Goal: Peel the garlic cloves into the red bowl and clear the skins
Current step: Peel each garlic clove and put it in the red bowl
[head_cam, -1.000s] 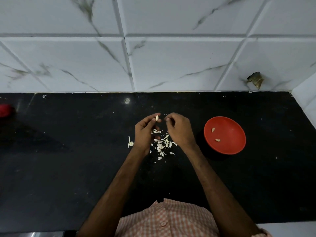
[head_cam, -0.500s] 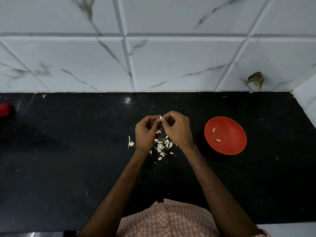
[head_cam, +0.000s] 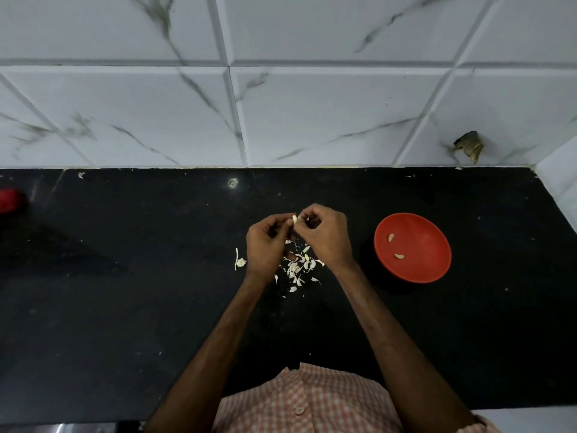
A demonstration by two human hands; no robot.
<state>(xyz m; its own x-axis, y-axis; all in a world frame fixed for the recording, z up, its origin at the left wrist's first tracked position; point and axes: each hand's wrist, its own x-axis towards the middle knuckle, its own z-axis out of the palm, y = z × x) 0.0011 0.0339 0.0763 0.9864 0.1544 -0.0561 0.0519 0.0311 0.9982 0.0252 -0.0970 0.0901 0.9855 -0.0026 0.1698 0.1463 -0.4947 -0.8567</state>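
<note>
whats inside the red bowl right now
Two garlic cloves lie apart in the red bowl; its whole inside shows, with nothing covered.

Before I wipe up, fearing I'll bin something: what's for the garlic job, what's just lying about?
Job: garlic clove in left hand and right hand; red bowl; peeled cloves; skins.
Lying about: red object far left; brown patch on wall.

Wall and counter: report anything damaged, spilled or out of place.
The wall tile at far right has a broken dark hole just above the counter. Garlic skins lie scattered on it, ordinary peeling mess; one stray piece sits apart, beside the left hand holding a garlic clove.
</note>
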